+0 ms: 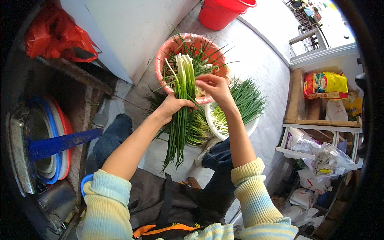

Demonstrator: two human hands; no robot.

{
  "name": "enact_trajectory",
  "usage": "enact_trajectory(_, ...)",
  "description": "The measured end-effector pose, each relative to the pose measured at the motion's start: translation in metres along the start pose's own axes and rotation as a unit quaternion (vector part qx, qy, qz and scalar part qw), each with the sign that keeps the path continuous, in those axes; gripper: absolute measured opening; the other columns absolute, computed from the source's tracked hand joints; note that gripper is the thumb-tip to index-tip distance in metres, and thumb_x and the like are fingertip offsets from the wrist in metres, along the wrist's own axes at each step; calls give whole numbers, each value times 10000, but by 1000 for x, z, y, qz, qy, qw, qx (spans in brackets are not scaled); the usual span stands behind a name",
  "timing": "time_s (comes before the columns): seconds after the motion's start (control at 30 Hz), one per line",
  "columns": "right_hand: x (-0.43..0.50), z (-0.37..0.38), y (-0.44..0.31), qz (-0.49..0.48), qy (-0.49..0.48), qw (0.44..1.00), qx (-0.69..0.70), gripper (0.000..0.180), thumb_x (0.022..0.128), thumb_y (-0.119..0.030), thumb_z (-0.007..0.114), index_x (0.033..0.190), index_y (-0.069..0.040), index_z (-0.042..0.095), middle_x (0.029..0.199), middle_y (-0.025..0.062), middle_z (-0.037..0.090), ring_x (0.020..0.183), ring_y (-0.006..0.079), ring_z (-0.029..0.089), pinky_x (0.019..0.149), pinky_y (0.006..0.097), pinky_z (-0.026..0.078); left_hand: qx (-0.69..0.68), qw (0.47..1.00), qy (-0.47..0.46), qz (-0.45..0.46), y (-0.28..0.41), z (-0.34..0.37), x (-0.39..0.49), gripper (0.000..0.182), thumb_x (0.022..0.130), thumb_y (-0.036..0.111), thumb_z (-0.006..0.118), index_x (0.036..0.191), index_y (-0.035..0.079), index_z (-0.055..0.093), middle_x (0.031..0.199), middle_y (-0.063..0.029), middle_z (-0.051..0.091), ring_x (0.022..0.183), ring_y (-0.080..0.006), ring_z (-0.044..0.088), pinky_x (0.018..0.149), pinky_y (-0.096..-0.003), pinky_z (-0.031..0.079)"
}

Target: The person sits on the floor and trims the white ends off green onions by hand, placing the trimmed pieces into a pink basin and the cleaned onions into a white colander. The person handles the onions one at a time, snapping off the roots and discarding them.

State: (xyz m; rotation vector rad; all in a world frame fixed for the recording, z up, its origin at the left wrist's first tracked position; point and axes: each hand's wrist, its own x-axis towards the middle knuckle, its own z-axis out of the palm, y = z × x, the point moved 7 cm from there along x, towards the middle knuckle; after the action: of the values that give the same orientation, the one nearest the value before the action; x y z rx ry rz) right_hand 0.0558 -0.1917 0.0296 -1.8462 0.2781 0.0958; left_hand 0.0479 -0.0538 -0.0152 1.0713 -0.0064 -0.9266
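A bunch of green onions is gripped by my left hand, white ends pointing away from me and green tops hanging towards me. My right hand is raised just right of the stalks, fingers bent and thumb near the fingertips; whether it pinches a thin piece cannot be told. Behind the bunch stands a red basin lined with clear plastic, holding loose green leaves and pale scraps. A white basin at the right holds more green onions. Another pile of green onions lies low between my feet, partly hidden.
A red bucket stands on the tiled floor at the back. On the right are shelves with bags and packages. At the left, a red plastic bag hangs over a rack holding stacked basins. A white panel borders the red basin.
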Motion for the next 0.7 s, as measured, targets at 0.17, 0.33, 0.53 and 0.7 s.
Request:
enact_trajectory(0.17, 5, 3, 4, 54, -22, 998, 23, 209, 735, -131, 690, 870, 24, 655, 747, 46, 640, 665, 72, 557, 624, 217, 453, -23, 998, 33, -40, -4, -7, 2, 194, 691, -18, 598, 882, 6, 573, 742, -70, 603, 623, -152, 588, 551, -273, 487)
enact_trajectory(0.33, 3, 7, 20, 73, -73, 994, 16, 198, 789, -175, 639, 827, 18, 659, 666, 5, 601, 595, 55, 511, 551, 211, 418, -28, 997, 57, -37, -8, -13, 3, 207, 707, 53, 624, 905, 5, 583, 761, -76, 609, 615, -159, 588, 557, -278, 490)
enact_trajectory(0.53, 4, -12, 16, -24, 10, 999, -42, 187, 786, -159, 626, 805, 27, 640, 648, 35, 606, 577, 69, 516, 548, 229, 429, 0, 995, 96, -32, -8, -19, 0, 187, 721, 80, 633, 881, -3, 582, 733, -76, 613, 607, -160, 588, 559, -272, 486)
enact_trajectory(0.7, -1, -50, -6, -168, 198, 951, -165, 142, 795, -117, 615, 816, 23, 607, 640, 17, 571, 575, 40, 480, 531, 208, 410, 85, 992, 88, -28, -3, -16, -3, 158, 718, 37, 622, 855, -10, 561, 714, -71, 596, 568, -142, 564, 529, -263, 467)
